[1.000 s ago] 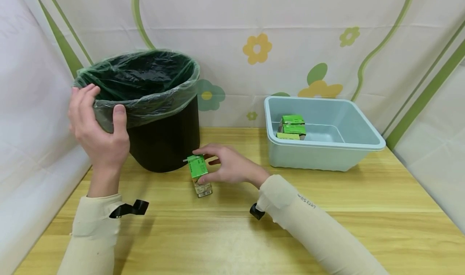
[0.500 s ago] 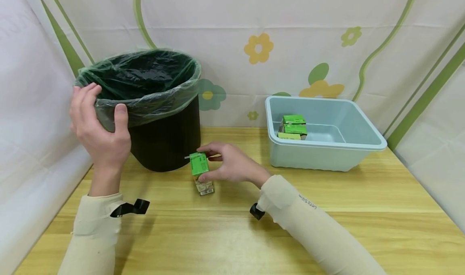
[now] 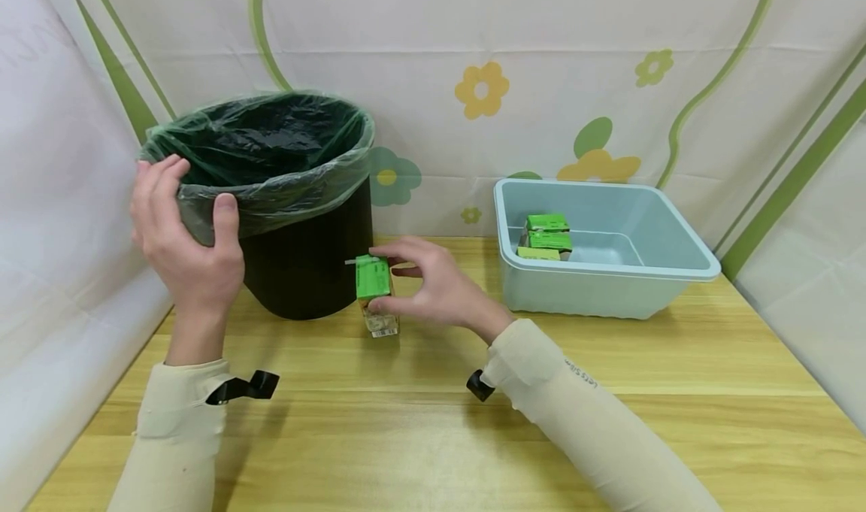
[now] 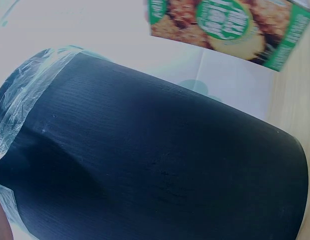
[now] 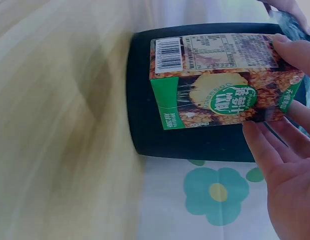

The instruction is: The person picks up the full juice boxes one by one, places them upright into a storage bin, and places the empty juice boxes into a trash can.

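Observation:
My right hand (image 3: pixel 440 286) grips a small green-topped juice carton (image 3: pixel 375 283), thumb on its near side and fingers on the far side. A straw juts from the carton's top. In the right wrist view the carton (image 5: pixel 225 85) shows pineapple pictures and a barcode, and is raised off the table in front of the black trash can (image 3: pixel 304 268). My left hand (image 3: pixel 186 234) holds the trash can near its rim, fingers at the edge and thumb across the front. A translucent green bag (image 3: pixel 291 196) lines the can and folds over its rim.
A light blue plastic tub (image 3: pixel 575 294) stands on the right side of the wooden table (image 3: pixel 433 437). Several green juice cartons (image 3: pixel 548 237) lie in its left part. A white flowered cloth (image 3: pixel 406 83) hangs behind, with more cloth at both sides.
My right hand has lifted the juice carton and tipped it more upright, close in front of the trash can. My left hand has stayed at the rim.

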Action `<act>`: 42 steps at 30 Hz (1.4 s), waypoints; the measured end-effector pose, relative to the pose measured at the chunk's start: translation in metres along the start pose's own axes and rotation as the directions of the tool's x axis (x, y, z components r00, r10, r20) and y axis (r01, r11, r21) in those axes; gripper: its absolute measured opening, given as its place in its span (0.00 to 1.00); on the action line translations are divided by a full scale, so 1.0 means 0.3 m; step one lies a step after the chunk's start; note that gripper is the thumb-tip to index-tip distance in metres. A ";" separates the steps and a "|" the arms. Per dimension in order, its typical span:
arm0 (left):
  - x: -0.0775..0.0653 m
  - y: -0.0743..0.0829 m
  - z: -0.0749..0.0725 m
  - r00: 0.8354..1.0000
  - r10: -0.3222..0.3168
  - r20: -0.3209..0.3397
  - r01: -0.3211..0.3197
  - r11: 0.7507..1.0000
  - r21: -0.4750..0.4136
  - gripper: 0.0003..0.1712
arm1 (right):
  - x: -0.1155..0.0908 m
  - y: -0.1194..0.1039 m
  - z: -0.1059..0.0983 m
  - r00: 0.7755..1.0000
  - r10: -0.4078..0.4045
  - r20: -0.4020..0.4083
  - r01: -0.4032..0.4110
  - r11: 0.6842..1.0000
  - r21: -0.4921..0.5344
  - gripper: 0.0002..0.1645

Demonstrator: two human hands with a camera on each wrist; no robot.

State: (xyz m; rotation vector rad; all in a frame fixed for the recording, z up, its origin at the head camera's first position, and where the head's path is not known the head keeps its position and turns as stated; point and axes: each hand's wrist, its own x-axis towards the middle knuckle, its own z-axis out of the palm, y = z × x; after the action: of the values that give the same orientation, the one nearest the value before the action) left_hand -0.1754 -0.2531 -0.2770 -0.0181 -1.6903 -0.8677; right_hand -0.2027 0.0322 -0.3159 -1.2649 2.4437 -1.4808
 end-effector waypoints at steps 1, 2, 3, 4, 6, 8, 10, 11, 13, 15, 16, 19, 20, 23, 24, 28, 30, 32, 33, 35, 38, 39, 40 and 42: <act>0.000 0.006 -0.001 1.000 -0.002 0.000 0.002 1.000 -0.002 0.34 | 0.002 -0.004 -0.006 1.000 -0.009 -0.017 0.010 1.000 0.010 0.41; 0.000 0.013 -0.001 1.000 -0.004 -0.001 0.004 1.000 -0.003 0.34 | 0.004 -0.009 -0.012 0.999 -0.016 -0.032 0.017 1.000 0.023 0.41; -0.001 0.020 -0.002 1.000 -0.006 -0.001 0.006 1.000 -0.006 0.34 | 0.007 -0.014 -0.018 0.999 -0.018 -0.046 0.019 0.999 0.032 0.41; -0.001 0.028 -0.003 1.000 -0.009 -0.001 0.009 1.000 -0.009 0.35 | 0.010 -0.019 -0.025 0.998 -0.019 -0.062 0.022 0.999 0.040 0.40; -0.001 0.043 -0.004 1.000 -0.010 0.000 0.010 1.000 -0.012 0.35 | 0.015 -0.029 -0.039 0.996 -0.015 -0.089 0.020 0.998 0.053 0.40; -0.002 0.055 -0.004 1.000 -0.010 -0.001 0.010 1.000 -0.013 0.36 | 0.021 -0.039 -0.052 0.994 -0.009 -0.107 0.018 0.997 0.081 0.40; -0.003 0.064 -0.005 1.000 -0.011 -0.004 0.011 1.000 -0.018 0.36 | 0.026 -0.049 -0.065 0.992 -0.018 -0.124 0.031 0.993 0.110 0.40; -0.003 0.067 -0.005 1.000 -0.010 -0.005 0.010 1.000 -0.020 0.36 | 0.029 -0.053 -0.070 0.991 -0.023 -0.132 0.040 0.992 0.124 0.40; -0.005 0.069 -0.005 1.000 -0.011 -0.008 0.011 1.000 -0.024 0.36 | 0.034 -0.063 -0.081 0.988 -0.045 -0.148 0.068 0.985 0.156 0.40; -0.006 0.067 -0.007 1.000 -0.012 -0.009 0.012 1.000 -0.024 0.36 | 0.039 -0.073 -0.088 0.984 -0.070 -0.167 0.099 0.980 0.172 0.40; -0.005 0.064 -0.007 1.000 -0.011 -0.007 0.011 1.000 -0.023 0.36 | 0.041 -0.077 -0.092 0.981 -0.079 -0.178 0.111 0.978 0.177 0.40; -0.004 0.058 -0.008 1.000 -0.011 -0.005 0.011 1.000 -0.019 0.35 | 0.046 -0.089 -0.101 0.974 -0.097 -0.207 0.134 0.976 0.172 0.36; -0.004 0.057 -0.008 1.000 -0.011 -0.005 0.011 1.000 -0.019 0.35 | 0.047 -0.092 -0.104 0.972 -0.098 -0.215 0.136 0.977 0.165 0.34; -0.004 0.056 -0.008 1.000 -0.010 -0.002 0.010 1.000 -0.023 0.36 | 0.050 -0.099 -0.112 0.967 -0.103 -0.232 0.138 0.981 0.136 0.27; -0.005 0.056 -0.008 1.000 -0.008 -0.002 0.008 1.000 -0.025 0.36 | 0.051 -0.101 -0.115 0.966 -0.110 -0.235 0.142 0.982 0.127 0.25; -0.006 0.066 -0.008 1.000 -0.009 -0.001 0.009 0.999 -0.031 0.37 | 0.056 -0.107 -0.122 0.957 -0.144 -0.250 0.170 0.982 0.085 0.20; -0.006 0.072 -0.008 1.000 -0.011 -0.001 0.011 0.999 -0.033 0.37 | 0.060 -0.110 -0.124 0.950 -0.167 -0.264 0.193 0.978 0.078 0.20; -0.006 0.071 -0.007 1.000 -0.011 -0.002 0.011 0.999 -0.034 0.36 | 0.066 -0.116 -0.127 0.942 -0.184 -0.282 0.211 0.975 0.071 0.20; -0.006 0.067 -0.006 1.000 -0.011 -0.002 0.011 0.999 -0.033 0.36 | 0.068 -0.120 -0.129 0.937 -0.190 -0.293 0.219 0.973 0.072 0.20; -0.005 0.054 -0.004 1.000 -0.010 -0.005 0.010 0.999 -0.032 0.36 | 0.075 -0.130 -0.136 0.929 -0.195 -0.315 0.231 0.970 0.080 0.20; -0.004 0.027 0.001 1.000 -0.001 -0.012 0.001 1.000 -0.025 0.34 | 0.083 -0.149 -0.150 0.918 -0.186 -0.349 0.237 0.965 0.110 0.20; -0.003 0.022 0.002 1.000 0.001 -0.015 -0.001 1.000 -0.024 0.33 | 0.086 -0.154 -0.154 0.915 -0.183 -0.360 0.242 0.962 0.128 0.20; -0.003 0.018 0.003 1.000 0.003 -0.016 -0.003 1.000 -0.023 0.33 | 0.089 -0.160 -0.159 0.911 -0.180 -0.372 0.248 0.958 0.143 0.20; -0.002 0.015 0.003 1.000 0.005 -0.017 -0.005 1.000 -0.022 0.33 | 0.095 -0.171 -0.166 0.901 -0.177 -0.396 0.263 0.949 0.175 0.21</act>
State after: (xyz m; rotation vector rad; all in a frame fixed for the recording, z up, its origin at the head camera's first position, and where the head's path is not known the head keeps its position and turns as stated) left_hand -0.1740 -0.2490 -0.2751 -0.0301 -1.6644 -0.8802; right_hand -0.2095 0.0393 -0.2396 -1.3554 2.2960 -2.1771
